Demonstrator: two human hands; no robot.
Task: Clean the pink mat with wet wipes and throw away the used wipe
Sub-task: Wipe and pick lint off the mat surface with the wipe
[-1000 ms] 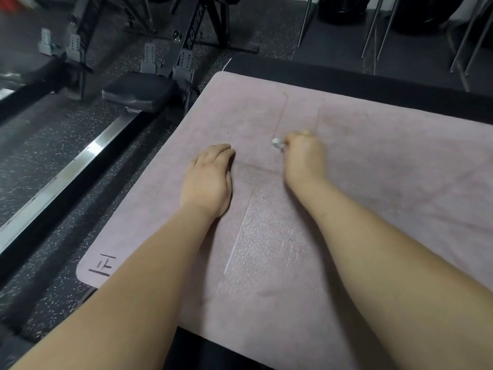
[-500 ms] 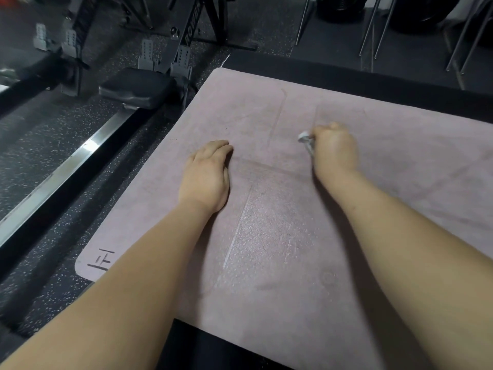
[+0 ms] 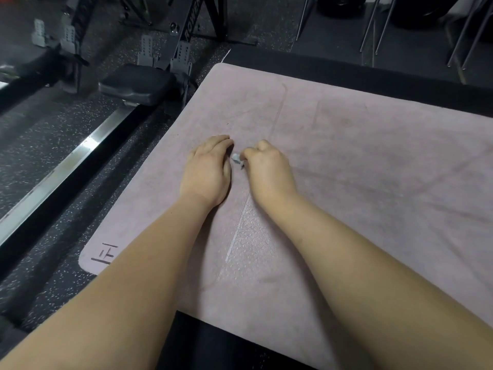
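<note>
A dark hand-drawn mark sits on the near left corner of the pink mat (image 3: 373, 169). The left hand (image 3: 206, 172) presses flat on the mat, fingers together, just beside the right hand (image 3: 269, 169), whose fingers are curled round a crumpled wipe (image 3: 237, 159). Beyond, a rower (image 3: 184, 30) carries white lettering, partly legible as "ROWE".

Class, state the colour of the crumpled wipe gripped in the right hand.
The wipe in the right hand is whitish grey; head view shows it.
</note>
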